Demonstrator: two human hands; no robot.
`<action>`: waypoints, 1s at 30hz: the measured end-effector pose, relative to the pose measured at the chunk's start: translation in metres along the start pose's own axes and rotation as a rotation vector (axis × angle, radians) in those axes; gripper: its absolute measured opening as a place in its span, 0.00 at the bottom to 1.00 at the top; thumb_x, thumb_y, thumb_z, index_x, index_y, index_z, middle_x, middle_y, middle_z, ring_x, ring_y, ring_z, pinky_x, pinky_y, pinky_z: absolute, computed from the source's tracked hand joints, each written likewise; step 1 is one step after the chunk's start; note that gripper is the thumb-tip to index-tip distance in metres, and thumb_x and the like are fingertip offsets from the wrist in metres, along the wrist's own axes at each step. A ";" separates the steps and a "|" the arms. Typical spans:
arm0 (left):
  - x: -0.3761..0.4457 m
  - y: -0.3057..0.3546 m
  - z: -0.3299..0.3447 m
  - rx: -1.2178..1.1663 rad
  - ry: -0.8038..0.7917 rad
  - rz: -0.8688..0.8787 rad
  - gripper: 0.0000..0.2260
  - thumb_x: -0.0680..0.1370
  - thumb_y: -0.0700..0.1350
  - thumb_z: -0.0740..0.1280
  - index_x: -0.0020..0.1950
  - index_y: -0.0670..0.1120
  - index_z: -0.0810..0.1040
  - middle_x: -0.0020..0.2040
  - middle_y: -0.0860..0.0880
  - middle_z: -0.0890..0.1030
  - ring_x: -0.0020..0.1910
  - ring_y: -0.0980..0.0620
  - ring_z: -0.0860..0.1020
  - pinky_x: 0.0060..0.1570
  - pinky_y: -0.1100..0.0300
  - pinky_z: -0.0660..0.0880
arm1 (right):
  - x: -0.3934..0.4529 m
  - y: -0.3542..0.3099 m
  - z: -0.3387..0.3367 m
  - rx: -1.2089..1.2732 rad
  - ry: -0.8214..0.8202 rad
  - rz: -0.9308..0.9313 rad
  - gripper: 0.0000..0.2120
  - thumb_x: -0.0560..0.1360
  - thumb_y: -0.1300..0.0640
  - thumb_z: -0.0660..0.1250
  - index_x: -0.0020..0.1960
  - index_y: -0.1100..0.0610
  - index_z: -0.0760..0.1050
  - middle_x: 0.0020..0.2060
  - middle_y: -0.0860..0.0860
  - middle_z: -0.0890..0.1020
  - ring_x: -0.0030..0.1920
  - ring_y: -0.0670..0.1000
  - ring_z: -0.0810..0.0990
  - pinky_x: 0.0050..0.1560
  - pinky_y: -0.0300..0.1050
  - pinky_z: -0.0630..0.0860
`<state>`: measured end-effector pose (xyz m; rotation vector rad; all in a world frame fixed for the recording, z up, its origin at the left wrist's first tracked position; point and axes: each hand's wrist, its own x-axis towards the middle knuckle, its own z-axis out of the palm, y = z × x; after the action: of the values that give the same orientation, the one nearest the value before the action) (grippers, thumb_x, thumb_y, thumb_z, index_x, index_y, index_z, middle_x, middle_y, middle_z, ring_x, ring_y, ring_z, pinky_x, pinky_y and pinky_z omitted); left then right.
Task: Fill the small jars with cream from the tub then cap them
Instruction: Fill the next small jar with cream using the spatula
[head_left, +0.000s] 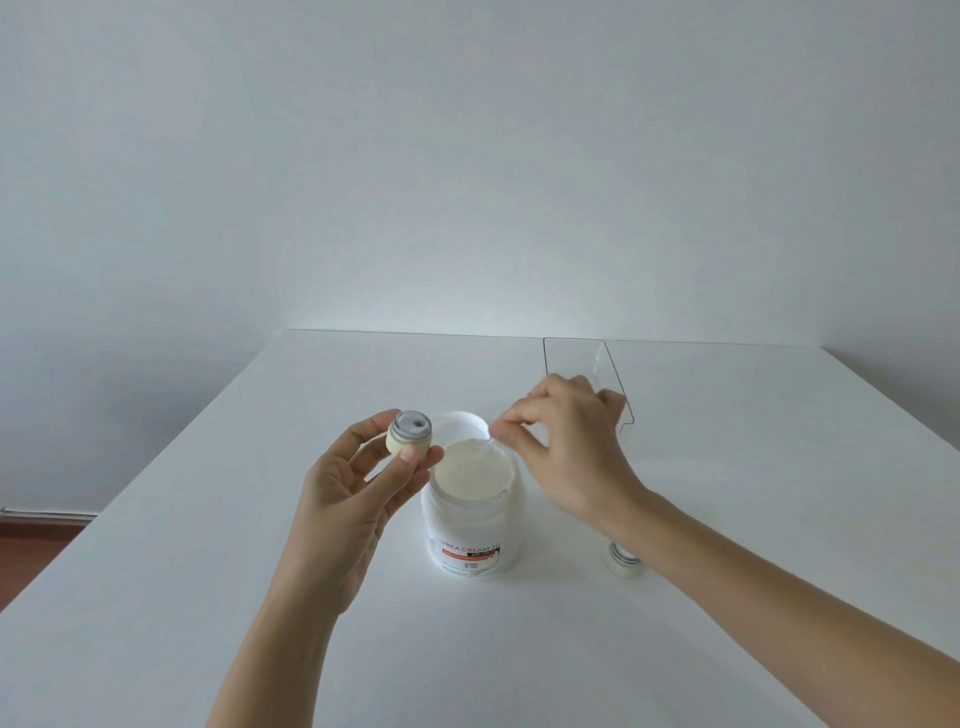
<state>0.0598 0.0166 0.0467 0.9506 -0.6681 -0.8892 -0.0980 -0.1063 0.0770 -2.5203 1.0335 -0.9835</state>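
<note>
Head view: left hand (348, 483) around small jar (410, 434), beside open tub (472, 514).

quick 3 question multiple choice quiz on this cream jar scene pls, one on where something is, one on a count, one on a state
1. Where is the second small jar?
A. on the table, right of the tub
B. inside the clear tray
C. in the left hand

2. How many small jars are in view?
A. one
B. two
C. four

3. What state is the tub in?
A. capped
B. tipped on its side
C. open and upright, with cream showing

Answers:
1 A: it stands on the table beside the tub, partly hidden under the right forearm.
2 B: one is held in the left hand, the small jar, and one stands on the table.
3 C: pale cream fills its open mouth, the white lid lies behind it, and the right hand pinches a small clear tool at the rim.
</note>
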 end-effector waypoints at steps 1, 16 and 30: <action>0.000 0.000 0.000 -0.008 0.005 -0.001 0.16 0.71 0.40 0.70 0.58 0.43 0.79 0.48 0.46 0.86 0.49 0.48 0.86 0.46 0.63 0.80 | 0.001 -0.002 0.002 -0.056 -0.040 -0.048 0.07 0.74 0.46 0.68 0.43 0.46 0.83 0.42 0.45 0.75 0.50 0.48 0.70 0.45 0.44 0.50; -0.003 0.001 -0.004 0.075 0.007 0.010 0.15 0.68 0.44 0.73 0.54 0.44 0.84 0.45 0.49 0.85 0.42 0.54 0.84 0.44 0.66 0.79 | 0.015 -0.001 -0.001 0.054 -0.317 0.221 0.15 0.77 0.48 0.64 0.40 0.56 0.82 0.20 0.44 0.72 0.40 0.50 0.75 0.51 0.49 0.59; -0.005 0.004 0.002 0.176 0.030 0.043 0.20 0.65 0.43 0.79 0.55 0.41 0.81 0.48 0.49 0.87 0.49 0.45 0.86 0.49 0.61 0.82 | 0.039 0.016 -0.026 0.395 -0.305 0.534 0.13 0.77 0.49 0.64 0.38 0.52 0.80 0.55 0.56 0.82 0.60 0.54 0.77 0.63 0.50 0.70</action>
<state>0.0577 0.0211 0.0505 1.1002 -0.7476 -0.7862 -0.1037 -0.1443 0.1083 -1.8553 1.1837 -0.5570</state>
